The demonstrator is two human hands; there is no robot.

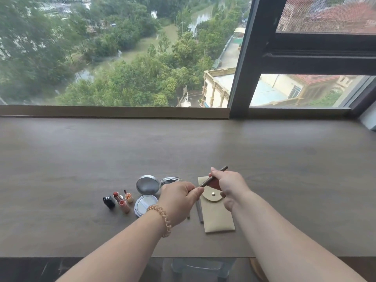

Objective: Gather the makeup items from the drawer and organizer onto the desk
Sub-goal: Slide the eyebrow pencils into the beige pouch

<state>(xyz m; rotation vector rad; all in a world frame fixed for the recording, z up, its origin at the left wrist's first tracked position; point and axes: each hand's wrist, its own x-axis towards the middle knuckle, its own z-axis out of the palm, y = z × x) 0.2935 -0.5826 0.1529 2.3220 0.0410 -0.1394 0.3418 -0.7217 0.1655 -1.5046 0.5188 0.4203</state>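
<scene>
**Both hands on one slim pencil, above the gathered makeup**

While both hands hover over the near middle of the desk (pixel 81 155), they share a thin brown pencil (pixel 213 177). Left hand (pixel 179 197) pinches its near-left end between thumb and forefinger; right hand (pixel 227 184) grips it further along, far tip sticking out past the knuckles. Pencil tilted, off the surface. A coiled hair tie (pixel 162 218) rings the left wrist.

Just under the hands — a beige snap pouch (pixel 216 216) lying flat, flap closed, with a thin grey stick (pixel 199 212) along its left edge.

Left of the pouch: an open cushion compact (pixel 145 195), lid raised at the far side, and a second round silver case (pixel 169 180) partly behind the left hand. Further left, a tight cluster — uncapped red lipstick (pixel 117 196), two small orange-toned tubes (pixel 126 202), a black cap (pixel 108 201).

Far edge: a window (pixel 122 51) over trees and rooftops.
</scene>
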